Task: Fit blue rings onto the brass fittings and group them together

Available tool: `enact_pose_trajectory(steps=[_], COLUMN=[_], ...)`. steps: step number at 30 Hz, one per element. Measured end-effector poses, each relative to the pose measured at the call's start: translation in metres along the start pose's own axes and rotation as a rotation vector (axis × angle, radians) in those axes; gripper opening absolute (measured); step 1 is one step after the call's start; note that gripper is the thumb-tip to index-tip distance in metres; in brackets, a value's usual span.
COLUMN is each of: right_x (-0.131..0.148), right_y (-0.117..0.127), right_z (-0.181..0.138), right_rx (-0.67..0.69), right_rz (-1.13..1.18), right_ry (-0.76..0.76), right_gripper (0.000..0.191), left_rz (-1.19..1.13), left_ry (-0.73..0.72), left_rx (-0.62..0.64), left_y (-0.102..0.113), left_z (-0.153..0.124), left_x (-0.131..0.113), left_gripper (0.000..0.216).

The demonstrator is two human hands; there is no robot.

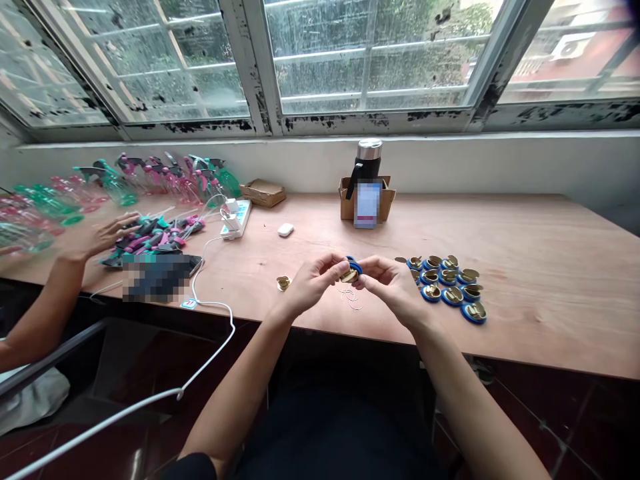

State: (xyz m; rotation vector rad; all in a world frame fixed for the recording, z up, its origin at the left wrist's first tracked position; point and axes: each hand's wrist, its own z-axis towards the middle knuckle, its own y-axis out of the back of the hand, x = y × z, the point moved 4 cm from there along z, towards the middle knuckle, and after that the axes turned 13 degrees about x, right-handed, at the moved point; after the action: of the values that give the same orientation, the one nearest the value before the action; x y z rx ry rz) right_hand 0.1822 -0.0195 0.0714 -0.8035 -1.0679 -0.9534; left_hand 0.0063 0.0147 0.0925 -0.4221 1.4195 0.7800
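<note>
My left hand (316, 281) and my right hand (389, 288) meet above the front part of the table. Between their fingertips is a round blue-rimmed piece with gold metal parts (352, 271), gripped from both sides and tilted. The fingers cover some of it. Below, thin pale rings or strands (351, 298) lie on the wood. A single gold metal piece (283, 283) rests left of my left hand. Beside my right hand, several similar blue-and-gold pieces (453, 295) stand in loose rows, gold side up.
On the wooden table (545, 280) are a black flask (369, 163) in a cardboard box (347, 207), a small white case (285, 230) and a power strip (237, 220) with a trailing cable (220, 340). At left, a co-worker's hand (107, 235) touches piled spray heads (155, 237) near spray bottles (185, 183).
</note>
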Motion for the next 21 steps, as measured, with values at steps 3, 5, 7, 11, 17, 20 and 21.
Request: enact_pose_trajectory(steps=[3, 5, 7, 11, 17, 20, 21], right_x=[-0.002, -0.004, -0.005, -0.001, 0.006, 0.002, 0.001], right_y=[0.000, -0.001, -0.002, -0.006, -0.010, -0.010, -0.010], right_z=[-0.001, -0.001, -0.001, 0.000, -0.002, -0.004, -0.004], right_rx=[-0.039, -0.076, -0.096, -0.048, 0.027, 0.020, 0.016], right_rz=[0.016, 0.027, 0.036, 0.046, 0.027, 0.024, 0.030], right_ry=[0.012, 0.035, 0.049, 0.020, -0.035, -0.059, -0.066], right_gripper=[0.030, 0.029, 0.028, 0.031, 0.035, 0.034, 0.034], left_rz=[-0.014, -0.035, -0.066, -0.119, -0.148, -0.124, -0.115], left_ry=[-0.003, -0.013, -0.027, -0.060, -0.041, -0.049, -0.054], left_rx=[0.028, 0.025, 0.022, 0.028, 0.098, 0.104, 0.108], left_y=[-0.001, -0.002, -0.003, -0.005, -0.008, -0.008, -0.008], left_z=[0.000, 0.001, 0.002, 0.003, 0.002, 0.003, 0.003], left_x=[0.003, 0.006, 0.010, 0.011, 0.009, 0.006, 0.005], left_gripper=[0.037, 0.041, 0.044, 0.047, 0.051, 0.052, 0.053])
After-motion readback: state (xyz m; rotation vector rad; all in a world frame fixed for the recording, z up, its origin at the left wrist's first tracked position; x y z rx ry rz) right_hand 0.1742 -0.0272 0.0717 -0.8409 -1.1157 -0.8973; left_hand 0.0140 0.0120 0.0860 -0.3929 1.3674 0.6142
